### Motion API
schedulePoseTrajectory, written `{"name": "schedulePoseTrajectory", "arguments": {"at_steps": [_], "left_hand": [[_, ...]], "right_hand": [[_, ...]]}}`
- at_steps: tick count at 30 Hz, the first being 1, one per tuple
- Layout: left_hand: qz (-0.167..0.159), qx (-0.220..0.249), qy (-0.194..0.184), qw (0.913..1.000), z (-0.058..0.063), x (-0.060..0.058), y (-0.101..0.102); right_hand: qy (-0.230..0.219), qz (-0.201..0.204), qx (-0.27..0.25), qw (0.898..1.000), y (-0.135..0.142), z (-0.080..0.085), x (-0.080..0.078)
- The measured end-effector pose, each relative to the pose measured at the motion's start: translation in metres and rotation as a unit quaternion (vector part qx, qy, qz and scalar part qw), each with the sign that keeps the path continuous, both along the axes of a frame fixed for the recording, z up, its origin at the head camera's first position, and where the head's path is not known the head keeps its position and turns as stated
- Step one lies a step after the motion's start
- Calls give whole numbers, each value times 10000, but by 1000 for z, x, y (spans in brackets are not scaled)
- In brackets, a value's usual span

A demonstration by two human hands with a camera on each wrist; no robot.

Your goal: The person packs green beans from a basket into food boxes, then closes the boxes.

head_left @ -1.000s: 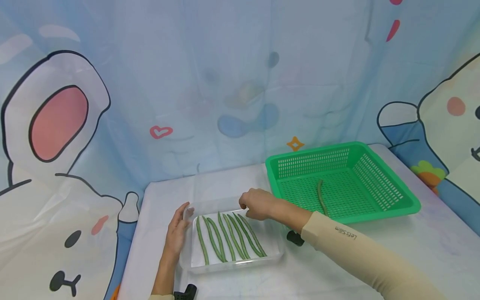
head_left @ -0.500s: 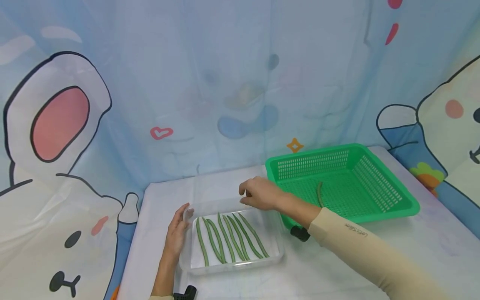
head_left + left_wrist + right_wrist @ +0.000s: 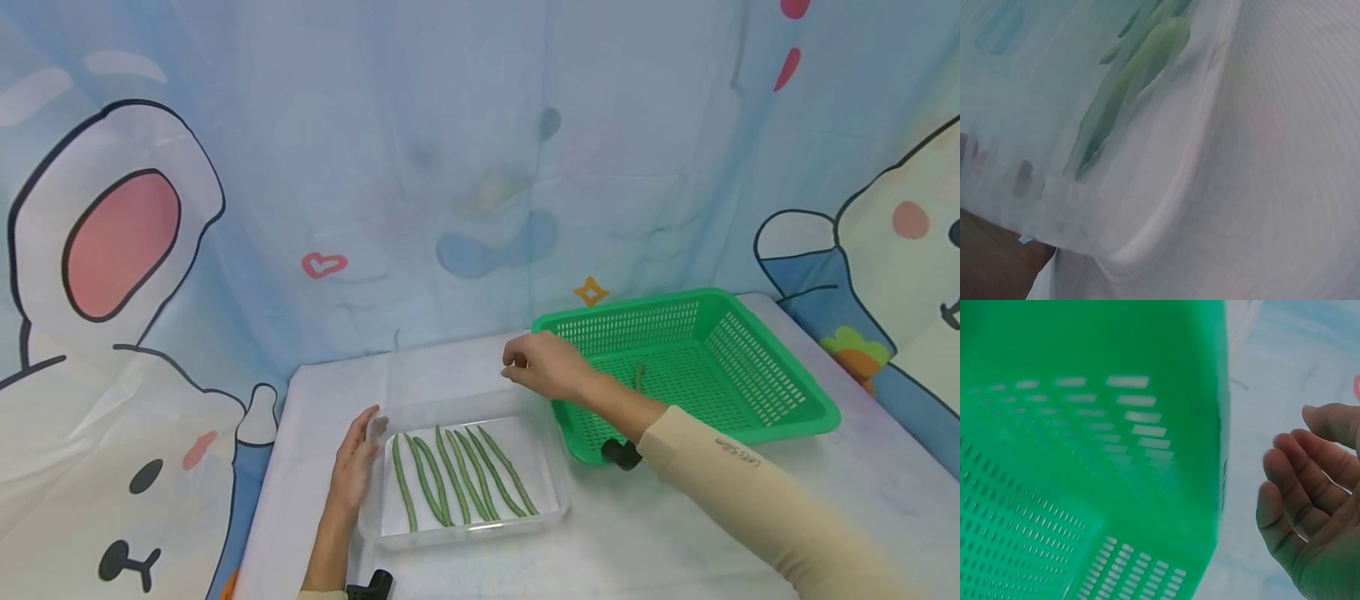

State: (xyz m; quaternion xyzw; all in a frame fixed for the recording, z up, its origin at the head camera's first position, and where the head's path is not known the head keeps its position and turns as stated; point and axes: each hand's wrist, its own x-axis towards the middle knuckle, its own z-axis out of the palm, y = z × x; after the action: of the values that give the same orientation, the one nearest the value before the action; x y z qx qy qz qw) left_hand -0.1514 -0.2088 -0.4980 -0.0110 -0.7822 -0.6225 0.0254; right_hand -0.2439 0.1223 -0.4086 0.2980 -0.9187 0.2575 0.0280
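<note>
Several green beans (image 3: 451, 475) lie side by side in a clear plastic container (image 3: 468, 542), roughly in a row. My left hand (image 3: 352, 465) holds the container's left wall, fingertips hooked at its far left corner. In the left wrist view, a bean (image 3: 1129, 87) shows blurred through the container wall (image 3: 1166, 206). Above the gap between container and green basket (image 3: 750, 435), my right hand (image 3: 551, 367) hangs with loosely bent fingers and holds nothing. A single bean (image 3: 640, 379) lies in the basket, partly hidden by my right forearm.
The white-covered table (image 3: 442, 363) carries the container on the left and the basket at the back right. Behind it hangs a blue printed curtain (image 3: 465, 167). The right wrist view shows the basket's slotted wall (image 3: 1141, 431) close beside my right hand.
My right hand has lifted from the rightmost bean, which now lies released in the container. It has moved right and away toward the basket. The left hand has stayed put.
</note>
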Motion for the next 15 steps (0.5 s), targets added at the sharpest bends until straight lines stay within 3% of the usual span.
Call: {"name": "schedulePoseTrajectory", "arguments": {"at_steps": [5, 15], "left_hand": [[-8, 0, -35, 10000, 0, 0, 0], [1, -63, -20, 10000, 1, 0, 0]], "right_hand": [[-24, -339, -115, 9994, 15, 0, -8], [-244, -1141, 221, 9929, 56, -11, -31]]}}
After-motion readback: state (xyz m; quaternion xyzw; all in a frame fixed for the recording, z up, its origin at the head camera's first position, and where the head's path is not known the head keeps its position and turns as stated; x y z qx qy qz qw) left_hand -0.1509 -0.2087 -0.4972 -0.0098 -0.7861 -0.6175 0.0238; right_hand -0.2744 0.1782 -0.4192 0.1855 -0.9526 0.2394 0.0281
